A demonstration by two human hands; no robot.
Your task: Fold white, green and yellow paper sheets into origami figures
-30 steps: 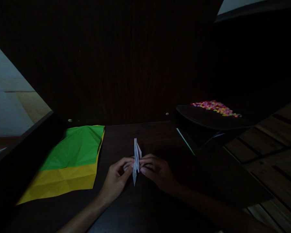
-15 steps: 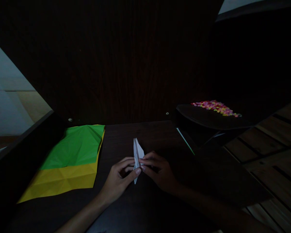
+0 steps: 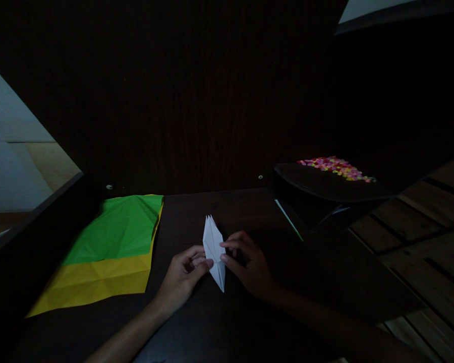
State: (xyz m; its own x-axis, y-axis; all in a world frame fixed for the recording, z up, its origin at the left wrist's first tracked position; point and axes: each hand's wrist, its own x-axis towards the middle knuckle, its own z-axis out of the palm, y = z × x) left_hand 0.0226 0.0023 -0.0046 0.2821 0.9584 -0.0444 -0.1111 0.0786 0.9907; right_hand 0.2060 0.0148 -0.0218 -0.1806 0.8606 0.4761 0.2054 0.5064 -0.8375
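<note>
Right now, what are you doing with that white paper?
A person is working a folded white paper shape between both hands over a dark table. The left hand pinches its left edge and the right hand pinches its right edge, so its long pointed face shows. A creased green sheet lies on a yellow sheet to the left. Small colourful bits sit piled on a dark surface at the right.

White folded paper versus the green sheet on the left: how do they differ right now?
The white folded paper is a narrow, pointed diamond; the green sheet is broad and opened out, only creased. The white paper is pinched between the left hand and right hand; the green sheet lies untouched on a yellow sheet. Both show fold lines.
</note>
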